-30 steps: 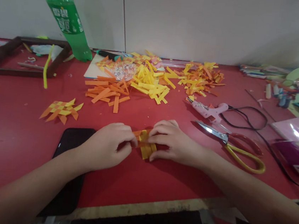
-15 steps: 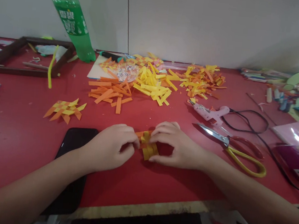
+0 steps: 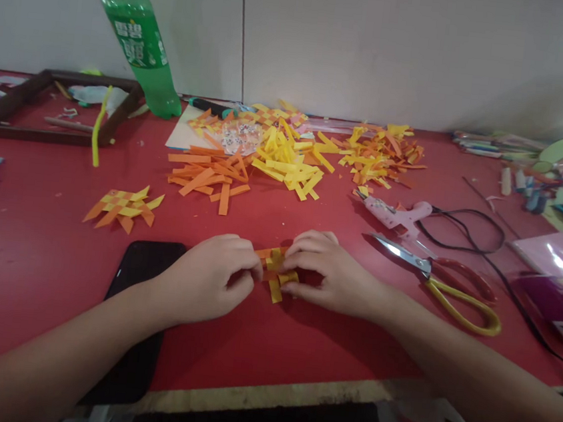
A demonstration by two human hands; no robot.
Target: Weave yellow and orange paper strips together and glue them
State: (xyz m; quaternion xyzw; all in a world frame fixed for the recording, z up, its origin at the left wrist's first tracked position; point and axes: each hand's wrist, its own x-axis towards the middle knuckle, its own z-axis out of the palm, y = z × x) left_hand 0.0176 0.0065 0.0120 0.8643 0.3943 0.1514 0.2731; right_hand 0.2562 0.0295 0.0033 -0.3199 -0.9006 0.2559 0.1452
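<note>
My left hand [image 3: 211, 276] and my right hand [image 3: 328, 271] meet over a small weave of orange and yellow paper strips [image 3: 275, 271] lying on the red table [image 3: 298, 340]. Both hands are closed, pinching the weave from either side with fingertips. Part of the weave is hidden under my fingers. A finished woven piece [image 3: 121, 207] lies to the left. Loose orange strips [image 3: 208, 171] and yellow strips [image 3: 288, 157] are piled farther back.
A black phone [image 3: 133, 316] lies under my left forearm. Scissors [image 3: 444, 286] and a pink glue gun [image 3: 398, 212] with its cable lie to the right. A green bottle [image 3: 139, 35], a wooden frame [image 3: 46, 105] and craft supplies [image 3: 556, 179] stand at the edges.
The hands stayed in place. The right fingers drew in over the weave, so less yellow strip shows below them. The view shifted slightly.
</note>
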